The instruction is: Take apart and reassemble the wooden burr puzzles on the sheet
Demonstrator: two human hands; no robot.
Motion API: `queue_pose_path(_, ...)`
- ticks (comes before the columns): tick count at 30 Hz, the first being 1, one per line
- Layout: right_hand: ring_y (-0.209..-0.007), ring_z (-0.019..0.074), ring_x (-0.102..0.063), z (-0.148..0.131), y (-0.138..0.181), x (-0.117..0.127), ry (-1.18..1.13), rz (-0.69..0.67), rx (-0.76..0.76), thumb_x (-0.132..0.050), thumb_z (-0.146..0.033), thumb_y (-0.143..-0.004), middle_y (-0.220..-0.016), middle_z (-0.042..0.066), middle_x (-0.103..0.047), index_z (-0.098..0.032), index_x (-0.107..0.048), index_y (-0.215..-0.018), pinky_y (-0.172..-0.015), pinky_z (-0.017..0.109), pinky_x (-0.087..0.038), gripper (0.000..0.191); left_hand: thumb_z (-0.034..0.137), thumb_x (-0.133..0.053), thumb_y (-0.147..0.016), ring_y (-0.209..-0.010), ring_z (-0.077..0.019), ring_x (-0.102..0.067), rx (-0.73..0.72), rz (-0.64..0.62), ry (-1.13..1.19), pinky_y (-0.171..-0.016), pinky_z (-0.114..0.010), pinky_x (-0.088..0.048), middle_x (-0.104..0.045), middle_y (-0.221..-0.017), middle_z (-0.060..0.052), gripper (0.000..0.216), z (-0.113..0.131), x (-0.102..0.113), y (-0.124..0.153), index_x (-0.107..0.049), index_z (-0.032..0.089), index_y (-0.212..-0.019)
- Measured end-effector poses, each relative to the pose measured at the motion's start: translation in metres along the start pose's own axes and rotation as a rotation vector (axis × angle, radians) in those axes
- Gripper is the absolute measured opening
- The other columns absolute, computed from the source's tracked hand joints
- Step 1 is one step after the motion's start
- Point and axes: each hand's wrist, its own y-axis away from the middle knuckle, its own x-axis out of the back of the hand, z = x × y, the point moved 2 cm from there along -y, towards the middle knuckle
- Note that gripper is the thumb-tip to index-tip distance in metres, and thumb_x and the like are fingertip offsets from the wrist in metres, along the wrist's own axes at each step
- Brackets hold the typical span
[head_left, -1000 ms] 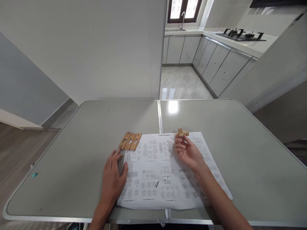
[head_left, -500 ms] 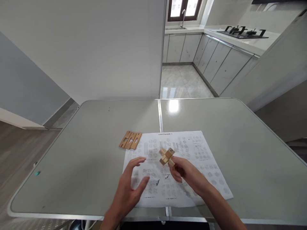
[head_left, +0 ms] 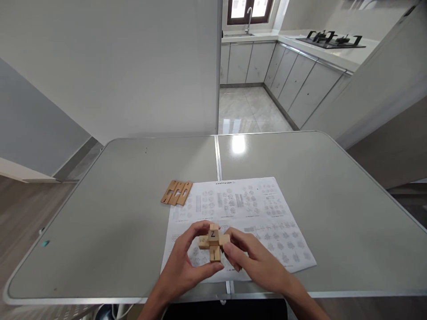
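Nearest, the bench (head_left: 100,249) has its front edge running straight across, with a narrow strip of surface between it and the sheet (head_left: 242,214). Held above the sheet's near half is the puzzle (head_left: 214,241), a wooden cross with dark markings. The right hand (head_left: 258,258) pinches its right arm; the left hand (head_left: 185,258) curves round its left side, thumb by the lower end, though whether it grips I cannot tell. Bench stretches wide on both sides, a teal bit (head_left: 45,243) near the left edge. Three wooden plates (head_left: 176,193) cover the sheet's far left corner. Beyond, more bench reaches the far edge, beside the wall (head_left: 116,66); to its right, tiled floor (head_left: 240,106) runs up to cabinets (head_left: 247,62).
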Motion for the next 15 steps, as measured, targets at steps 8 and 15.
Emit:
queue_pose_path(8, -0.055, 0.011, -0.035, 0.008, 0.001, -0.004, 0.375, 0.196, 0.316, -0.054, -0.03, -0.102, -0.062, -0.006, -0.04, -0.023, -0.034, -0.072, -0.056, 0.028, -0.025, 0.037, 0.036, -0.093, -0.077, -0.121, -0.0302, -0.068, -0.081, -0.043, 0.096, -0.109, -0.04, -0.051, -0.071, -0.13, -0.008, 0.064, 0.0, -0.008, 0.002, -0.063, 0.027, -0.133)
queue_pose_path(15, -0.051, 0.0099, -0.031, 0.011, 0.002, -0.009, 0.373, 0.28, 0.337, -0.054, -0.028, -0.101, -0.057, -0.007, -0.033, -0.023, -0.03, -0.07, -0.053, 0.028, -0.022, 0.039, 0.04, -0.095, -0.075, -0.122, -0.0296, -0.068, -0.21, 0.053, 0.054, -0.107, -0.038, -0.053, -0.072, -0.129, -0.007, 0.07, -0.006, -0.013, 0.006, -0.062, 0.03, -0.136)
